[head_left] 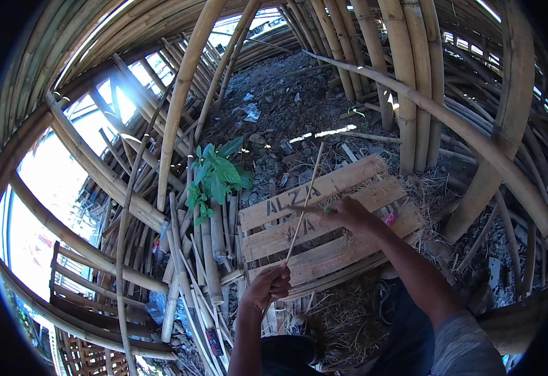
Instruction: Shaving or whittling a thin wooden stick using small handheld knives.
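My left hand [270, 287] is closed around the lower part of a thin bamboo strip [313, 175]. The strip slants up and away to the right, over a slatted wooden crate [261, 244] with dark stencilled lettering. My right hand [350, 216] is closed, above the crate's slats. From its fingers a dark, narrow blade, apparently a knife [304, 208], points left and crosses the strip near its middle. Blur and my fingers hide the knife's handle. A small pink thing [389, 219] lies on the slats just right of my right hand.
Bamboo poles [405, 88] stand at the back right, and a long pole [437, 113] slants across the right side. A leafy green plant [214, 175] grows left of the crate among cut bamboo pieces [208, 263]. Shavings [349, 332] litter the ground near my legs.
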Action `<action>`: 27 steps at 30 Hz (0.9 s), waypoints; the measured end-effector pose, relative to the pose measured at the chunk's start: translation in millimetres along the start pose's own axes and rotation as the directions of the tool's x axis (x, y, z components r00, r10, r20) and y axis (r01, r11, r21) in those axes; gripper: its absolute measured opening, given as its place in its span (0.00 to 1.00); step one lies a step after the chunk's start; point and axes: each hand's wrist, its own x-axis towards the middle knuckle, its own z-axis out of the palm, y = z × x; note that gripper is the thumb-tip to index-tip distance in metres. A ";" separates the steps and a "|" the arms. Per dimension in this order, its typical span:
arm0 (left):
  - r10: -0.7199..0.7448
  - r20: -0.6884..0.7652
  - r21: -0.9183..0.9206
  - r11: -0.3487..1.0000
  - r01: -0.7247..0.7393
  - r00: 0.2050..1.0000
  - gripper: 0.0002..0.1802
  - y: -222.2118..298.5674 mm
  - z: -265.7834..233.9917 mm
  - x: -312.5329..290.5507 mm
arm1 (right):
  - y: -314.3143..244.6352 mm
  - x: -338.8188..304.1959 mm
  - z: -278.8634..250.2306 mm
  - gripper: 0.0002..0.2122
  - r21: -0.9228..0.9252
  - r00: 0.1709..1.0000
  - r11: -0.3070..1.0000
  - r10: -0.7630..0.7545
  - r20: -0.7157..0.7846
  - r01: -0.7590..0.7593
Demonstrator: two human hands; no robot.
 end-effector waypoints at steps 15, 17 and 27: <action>-0.076 0.063 0.075 0.995 0.071 0.995 0.15 -21.1 26.7 22.6 | 135.6 -19.5 -54.6 0.29 0.053 0.522 0.755 0.500 -0.691 -0.654; -0.052 0.027 0.062 0.997 0.050 0.998 0.15 -17.1 18.0 12.5 | 144.1 -29.8 -65.9 0.29 0.086 0.487 0.745 0.514 -0.706 -0.661; -0.039 0.178 -0.098 0.994 0.057 0.983 0.17 7.4 -15.0 3.2 | -17.0 -16.8 -13.3 0.27 -0.005 0.996 0.997 0.078 0.034 -0.078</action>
